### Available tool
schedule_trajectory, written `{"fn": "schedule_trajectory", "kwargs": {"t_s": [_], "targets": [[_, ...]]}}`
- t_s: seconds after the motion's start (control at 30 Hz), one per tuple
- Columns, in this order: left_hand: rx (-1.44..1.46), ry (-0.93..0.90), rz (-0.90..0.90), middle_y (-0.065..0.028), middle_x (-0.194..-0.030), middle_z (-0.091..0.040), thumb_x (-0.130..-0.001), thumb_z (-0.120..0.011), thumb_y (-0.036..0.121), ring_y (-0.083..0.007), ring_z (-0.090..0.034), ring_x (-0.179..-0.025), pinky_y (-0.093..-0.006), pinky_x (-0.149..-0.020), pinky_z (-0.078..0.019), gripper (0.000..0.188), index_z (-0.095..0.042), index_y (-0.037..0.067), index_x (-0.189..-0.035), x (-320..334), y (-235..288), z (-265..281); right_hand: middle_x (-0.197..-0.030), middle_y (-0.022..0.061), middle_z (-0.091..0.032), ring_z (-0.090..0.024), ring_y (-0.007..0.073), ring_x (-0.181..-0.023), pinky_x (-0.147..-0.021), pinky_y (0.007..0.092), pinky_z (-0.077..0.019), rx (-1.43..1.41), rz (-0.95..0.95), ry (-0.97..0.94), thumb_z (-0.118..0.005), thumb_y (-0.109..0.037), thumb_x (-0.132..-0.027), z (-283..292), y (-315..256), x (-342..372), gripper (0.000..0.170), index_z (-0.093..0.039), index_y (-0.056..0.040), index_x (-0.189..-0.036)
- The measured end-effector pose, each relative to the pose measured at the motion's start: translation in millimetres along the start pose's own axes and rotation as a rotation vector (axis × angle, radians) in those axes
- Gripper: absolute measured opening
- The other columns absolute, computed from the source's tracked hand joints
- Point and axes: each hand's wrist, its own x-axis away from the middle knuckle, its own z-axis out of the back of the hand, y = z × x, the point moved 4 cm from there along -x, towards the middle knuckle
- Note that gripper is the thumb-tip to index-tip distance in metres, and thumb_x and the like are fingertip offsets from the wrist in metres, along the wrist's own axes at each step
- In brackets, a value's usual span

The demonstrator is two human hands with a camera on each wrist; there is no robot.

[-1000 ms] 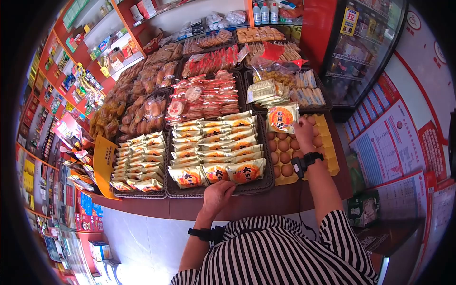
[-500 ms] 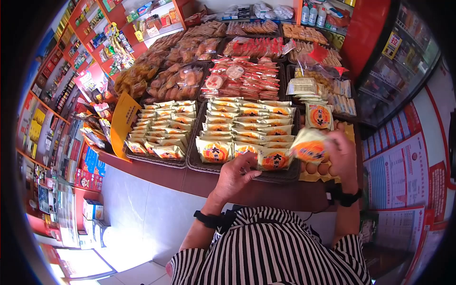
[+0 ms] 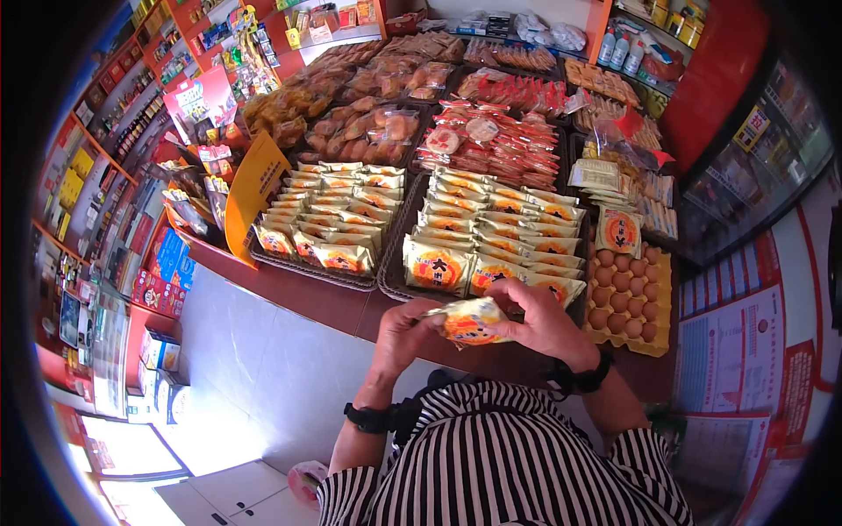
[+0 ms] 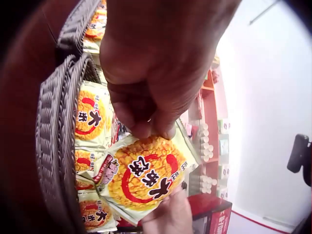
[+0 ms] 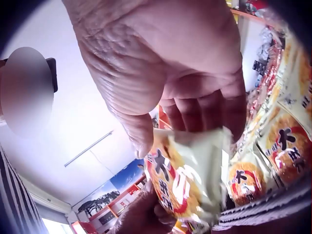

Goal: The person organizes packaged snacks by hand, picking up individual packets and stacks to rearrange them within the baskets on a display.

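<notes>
A rice cracker packet (image 3: 474,321), pale with an orange front, is held between both hands just before the near edge of a dark woven basket (image 3: 395,279). My left hand (image 3: 405,337) pinches one end with thumb and fingertips, clearly seen in the left wrist view. The opposite end is gripped by my right hand (image 3: 551,326); its thumb and fingers straddle the packet (image 5: 183,178) in the right wrist view. Rows of matching packets (image 3: 438,267) stand in the basket. Another such packet (image 3: 618,231) lies at the far end of the egg tray (image 3: 658,337).
Brown eggs (image 3: 627,302) fill the tray right of the basket. A second basket of smaller packets (image 3: 333,219) stands to the left, beside a yellow card (image 3: 254,197). Red-wrapped snacks (image 3: 500,145) lie behind. A glass-door fridge (image 3: 763,149) is at the right.
My right hand has lifted a packet off the egg tray and brought it left and nearer. My left hand has come from the basket's front edge to take its other end. The head view has shifted.
</notes>
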Motion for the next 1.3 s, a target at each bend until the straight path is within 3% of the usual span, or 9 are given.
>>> {"fn": "schedule_trajectory", "kwargs": {"t_s": [0.07, 0.2, 0.37, 0.43, 0.63, 0.77, 0.9, 1.07, 1.3], "targets": [[0.091, 0.140, -0.032, -0.0022, -0.084, -0.064, -0.086, -0.063, 0.008, -0.0068, -0.055, -0.070, -0.0216, -0.065, -0.0463, 0.011, -0.066, 0.002, -0.093, 5, -2, 21, -0.088, 0.0108, -0.064, -0.064, 0.0232, -0.078, -0.069, 0.0304, -0.0486, -0.115, -0.136, 0.016, -0.073, -0.018, -0.076, -13, 11, 4, 0.040, -0.052, -0.0027, -0.105], [0.235, 0.106, -0.101, -0.0037, -0.081, -0.064, -0.087, -0.062, 0.014, -0.0083, -0.056, -0.068, -0.0233, -0.066, -0.0474, 0.017, -0.065, 0.001, -0.098, 11, -8, 37, -0.090, 0.0110, -0.063, -0.062, 0.0173, -0.078, -0.070, 0.0280, -0.0483, -0.252, -0.157, 0.080, -0.069, -0.012, -0.080, -40, 10, 11, 0.032, -0.054, 0.0006, -0.105], [0.222, -0.052, -0.037, -0.0045, -0.086, -0.065, -0.087, -0.062, 0.012, -0.0099, -0.058, -0.075, -0.0246, -0.070, -0.0482, 0.017, -0.064, 0.001, -0.099, 13, -9, 49, -0.091, 0.0087, -0.062, -0.060, 0.0133, -0.077, -0.067, 0.0250, -0.0476, -0.428, -0.388, 0.149, -0.065, -0.007, -0.081, -51, 8, 18, 0.023, -0.057, 0.0020, -0.100], [0.003, -0.139, -0.080, -0.0044, -0.089, -0.064, -0.084, -0.064, 0.007, -0.0129, -0.059, -0.081, -0.0259, -0.073, -0.0486, 0.015, -0.065, 0.001, -0.098, 10, -8, 52, -0.090, 0.0088, -0.062, -0.061, 0.0158, -0.078, -0.069, 0.0267, -0.0478, -0.159, -0.259, 0.141, -0.065, -0.005, -0.079, -43, -2, 19, 0.022, -0.058, 0.0007, -0.099], [-0.468, -0.309, -0.241, -0.0084, -0.088, -0.062, -0.074, -0.070, 0.005, -0.0232, -0.062, -0.079, -0.0309, -0.068, -0.0497, 0.019, -0.065, 0.004, -0.093, -1, 17, 39, -0.091, 0.0102, -0.061, -0.062, 0.0218, -0.083, -0.075, 0.0295, -0.0476, -0.037, -0.343, 0.212, -0.064, -0.004, -0.076, -42, -6, 40, 0.024, -0.059, -0.0008, -0.099], [-0.638, -0.289, -0.472, -0.0087, -0.083, -0.060, -0.071, -0.072, 0.006, -0.0283, -0.060, -0.076, -0.0333, -0.065, -0.0488, 0.018, -0.062, 0.002, -0.086, -31, 36, 21, -0.091, 0.0112, -0.062, -0.062, 0.0172, -0.082, -0.072, 0.0287, -0.0483, -0.001, -0.401, 0.393, -0.066, -0.008, -0.077, -25, 0, 42, 0.028, -0.057, -0.0002, -0.102], [-0.758, -0.272, -0.508, -0.0107, -0.078, -0.058, -0.072, -0.071, 0.008, -0.0311, -0.058, -0.072, -0.0352, -0.062, -0.0476, 0.015, -0.058, 0.002, -0.078, -69, 22, 8, -0.090, 0.0134, -0.063, -0.061, 0.0141, -0.074, -0.063, 0.0261, -0.0478, 0.008, -0.461, 0.587, -0.066, -0.009, -0.078, -14, 30, 35, 0.031, -0.056, 0.0013, -0.105], [-0.918, -0.279, -0.450, -0.0129, -0.078, -0.058, -0.078, -0.064, 0.018, -0.0341, -0.059, -0.074, -0.0433, -0.064, -0.0479, 0.016, -0.058, 0.004, -0.077, -90, -28, 4, -0.088, 0.0173, -0.062, -0.063, 0.0201, -0.071, -0.061, 0.0320, -0.0478, 0.156, -0.669, 0.534, -0.065, -0.010, -0.080, -29, 63, 32, 0.034, -0.052, 0.0039, -0.109], [-1.319, -0.306, -0.197, -0.0121, -0.076, -0.065, -0.079, -0.064, 0.029, -0.0307, -0.064, -0.074, -0.0413, -0.065, -0.0511, 0.022, -0.062, 0.007, -0.081, -100, -42, -5, -0.087, 0.0198, -0.061, -0.064, 0.0283, -0.077, -0.064, 0.0352, -0.0484, 0.159, -0.617, 0.643, -0.065, -0.010, -0.081, -39, 93, 30, 0.034, -0.049, 0.0037, -0.108]]}}
